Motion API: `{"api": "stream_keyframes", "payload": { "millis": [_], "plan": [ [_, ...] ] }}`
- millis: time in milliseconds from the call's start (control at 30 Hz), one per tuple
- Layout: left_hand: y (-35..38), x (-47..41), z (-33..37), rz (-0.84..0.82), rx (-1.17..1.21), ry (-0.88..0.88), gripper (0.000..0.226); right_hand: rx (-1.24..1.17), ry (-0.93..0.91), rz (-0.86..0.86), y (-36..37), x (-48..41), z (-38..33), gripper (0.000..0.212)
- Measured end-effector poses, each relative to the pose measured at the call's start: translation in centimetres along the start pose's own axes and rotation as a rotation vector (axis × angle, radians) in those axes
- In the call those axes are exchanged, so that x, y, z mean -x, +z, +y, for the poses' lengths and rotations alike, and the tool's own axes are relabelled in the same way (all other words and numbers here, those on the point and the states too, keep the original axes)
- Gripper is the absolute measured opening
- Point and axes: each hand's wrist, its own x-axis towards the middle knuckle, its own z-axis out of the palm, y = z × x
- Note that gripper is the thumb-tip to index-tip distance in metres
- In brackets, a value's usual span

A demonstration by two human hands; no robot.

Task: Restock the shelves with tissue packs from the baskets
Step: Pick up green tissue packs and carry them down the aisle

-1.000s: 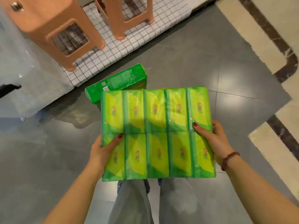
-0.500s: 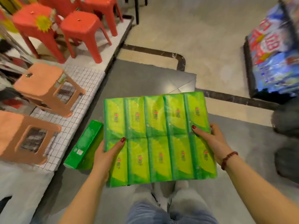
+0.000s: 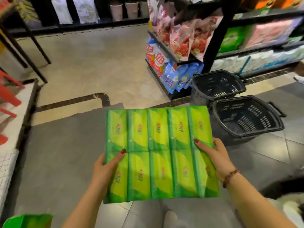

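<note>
Black baskets [image 3: 243,119] beyond green tissue pack [image 3: 158,150]

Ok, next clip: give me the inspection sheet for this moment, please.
Surface: grey tiled floor.
Job's things: green tissue multipack held flat; nearer basket and farther basket, both black, no packs seen inside.
Clutter: another green pack on the floor, lower left.
Hands: left hand and right hand grip the multipack's opposite edges, thumbs on top.
Cables: nothing seen.
Surroundings: stocked shelves to the right; red stools to the left.
</note>
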Motion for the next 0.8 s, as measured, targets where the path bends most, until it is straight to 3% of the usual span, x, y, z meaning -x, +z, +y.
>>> {"api": "stream_keyframes", "payload": {
  "millis": [233,367,700,800],
  "plan": [
    [14.1,-2.3,2.2,-0.256,-0.111,0.014,0.044,-0.106,-0.008,0.254,-11.8,-2.3,-1.6,0.048],
    [21.3,-4.4,3.8,-0.394,-0.179,0.062,0.032,-0.181,-0.034,0.398,-16.0,-3.3,-2.3,0.044],
    [39.2,-12.7,6.7,-0.708,-0.285,0.019,0.037,-0.293,-0.066,0.775,-22.7,-9.4,-4.7,0.043],
    [44.5,-14.3,7.6,-0.807,-0.321,0.007,0.026,-0.329,-0.054,0.871,-24.6,-11.1,-5.3,0.04]
  ]
}}
